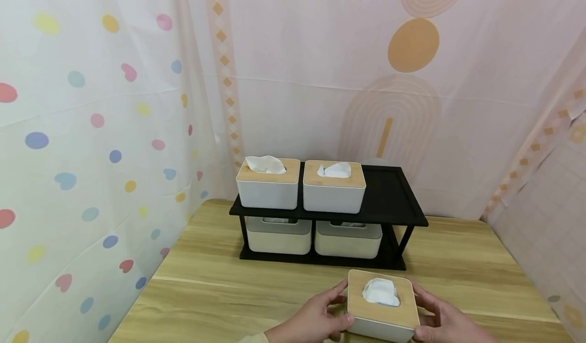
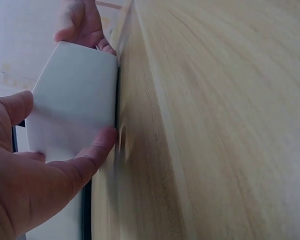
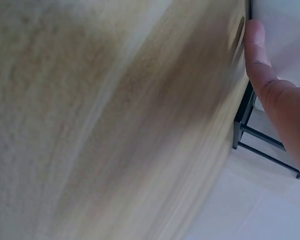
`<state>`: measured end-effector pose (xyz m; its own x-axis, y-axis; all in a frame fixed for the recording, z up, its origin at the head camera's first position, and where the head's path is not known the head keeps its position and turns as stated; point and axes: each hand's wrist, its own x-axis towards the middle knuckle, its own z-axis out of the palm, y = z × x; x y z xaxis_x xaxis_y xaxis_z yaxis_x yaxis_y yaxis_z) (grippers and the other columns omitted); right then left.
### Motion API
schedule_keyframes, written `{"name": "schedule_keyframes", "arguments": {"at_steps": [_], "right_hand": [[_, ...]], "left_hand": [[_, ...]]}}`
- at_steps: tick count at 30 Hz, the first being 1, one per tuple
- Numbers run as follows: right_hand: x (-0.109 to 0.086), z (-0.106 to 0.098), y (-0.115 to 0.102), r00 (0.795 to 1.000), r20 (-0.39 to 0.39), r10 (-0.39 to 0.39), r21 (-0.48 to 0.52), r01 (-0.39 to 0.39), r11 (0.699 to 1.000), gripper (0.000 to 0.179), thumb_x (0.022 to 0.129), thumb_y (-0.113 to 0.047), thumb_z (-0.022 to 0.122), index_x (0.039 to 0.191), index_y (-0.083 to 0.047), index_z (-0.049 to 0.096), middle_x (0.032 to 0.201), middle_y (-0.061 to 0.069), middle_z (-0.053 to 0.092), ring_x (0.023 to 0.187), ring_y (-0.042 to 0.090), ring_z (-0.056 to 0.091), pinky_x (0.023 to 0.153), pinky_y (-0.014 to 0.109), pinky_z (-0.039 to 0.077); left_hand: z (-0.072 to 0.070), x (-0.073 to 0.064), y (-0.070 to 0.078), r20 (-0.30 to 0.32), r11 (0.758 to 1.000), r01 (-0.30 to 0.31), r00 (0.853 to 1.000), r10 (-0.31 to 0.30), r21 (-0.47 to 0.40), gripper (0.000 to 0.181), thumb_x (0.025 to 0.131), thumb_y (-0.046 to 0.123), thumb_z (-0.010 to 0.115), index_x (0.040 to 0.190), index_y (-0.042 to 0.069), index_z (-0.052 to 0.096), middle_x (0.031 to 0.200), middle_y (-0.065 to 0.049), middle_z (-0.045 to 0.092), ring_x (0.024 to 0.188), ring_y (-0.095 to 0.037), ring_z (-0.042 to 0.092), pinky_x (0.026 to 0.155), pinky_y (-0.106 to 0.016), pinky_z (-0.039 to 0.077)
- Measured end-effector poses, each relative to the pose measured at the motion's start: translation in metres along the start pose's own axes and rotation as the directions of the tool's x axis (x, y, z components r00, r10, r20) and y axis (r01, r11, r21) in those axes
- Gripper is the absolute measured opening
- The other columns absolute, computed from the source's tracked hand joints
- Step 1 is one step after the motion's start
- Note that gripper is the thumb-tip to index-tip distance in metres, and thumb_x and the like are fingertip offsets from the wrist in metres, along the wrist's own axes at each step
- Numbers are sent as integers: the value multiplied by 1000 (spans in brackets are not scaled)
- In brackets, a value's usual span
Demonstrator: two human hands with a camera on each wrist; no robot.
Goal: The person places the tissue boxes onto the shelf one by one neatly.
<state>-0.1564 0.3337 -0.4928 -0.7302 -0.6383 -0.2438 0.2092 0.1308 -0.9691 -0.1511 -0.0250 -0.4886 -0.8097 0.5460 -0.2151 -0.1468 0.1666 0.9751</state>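
Between both hands, near the front of the table, is a white tissue box (image 1: 382,322) with a wooden lid and a white tissue (image 1: 381,292) poking from its oval slot. My left hand (image 1: 316,316) grips its left side, thumb at the near corner. On the opposite side my right hand (image 1: 441,317) holds it the same way. The left wrist view shows the box's plain white wall (image 2: 77,90) close over the wood, fingers spread along its edges. Much of the box is out of frame in the right wrist view, where a finger (image 3: 257,45) lies along its lower edge.
Behind the hands stands a black two-tier rack (image 1: 389,193). Its top shelf bears two similar tissue boxes, a left one (image 1: 269,194) and a right one (image 1: 333,198). Two more, left (image 1: 279,241) and right (image 1: 348,244), sit underneath. Patterned curtains (image 1: 293,78) surround the wooden table (image 1: 197,292).
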Motion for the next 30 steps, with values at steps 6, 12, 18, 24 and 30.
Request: {"name": "schedule_keyframes", "arguments": {"at_steps": [6,12,18,24,30], "right_hand": [[2,-1,6,998,-63,3,4,-3,1000,98,110,-26,61,167,2,-14,167,46,12,133,34,62,100,44,61],[4,-2,9,995,-97,12,-22,-14,1000,101,109,-37,62,168,1,-11,166,48,10,134,36,60,98,41,61],[3,-1,10,997,-79,-4,-16,3,1000,95,113,-33,55,167,0,-16,166,50,4,134,33,59,98,41,61],[2,-1,12,994,-105,27,-15,-29,999,92,114,-33,53,167,-2,-16,165,51,-2,135,35,58,98,41,61],[-4,-4,11,992,-129,15,-33,-19,999,81,114,-32,54,173,-25,0,163,53,-2,137,41,58,99,43,61]], "left_hand": [[2,2,-1,-17,999,35,999,-35,-40,72,102,20,76,165,26,42,150,-16,60,84,-23,70,79,-40,65],[4,4,1,-55,997,52,997,-54,-49,71,102,22,75,165,28,43,148,-14,61,87,-24,71,78,-41,65],[6,4,4,-70,997,44,996,-48,-61,69,103,22,73,165,25,43,144,-14,63,86,-25,71,74,-37,64],[8,5,4,-80,998,37,996,-41,-56,69,102,23,75,165,22,44,145,-16,63,87,-25,72,74,-39,65],[9,5,4,-76,999,16,997,-19,-39,70,102,27,76,165,25,44,148,-17,61,90,-26,74,76,-40,65]]}}
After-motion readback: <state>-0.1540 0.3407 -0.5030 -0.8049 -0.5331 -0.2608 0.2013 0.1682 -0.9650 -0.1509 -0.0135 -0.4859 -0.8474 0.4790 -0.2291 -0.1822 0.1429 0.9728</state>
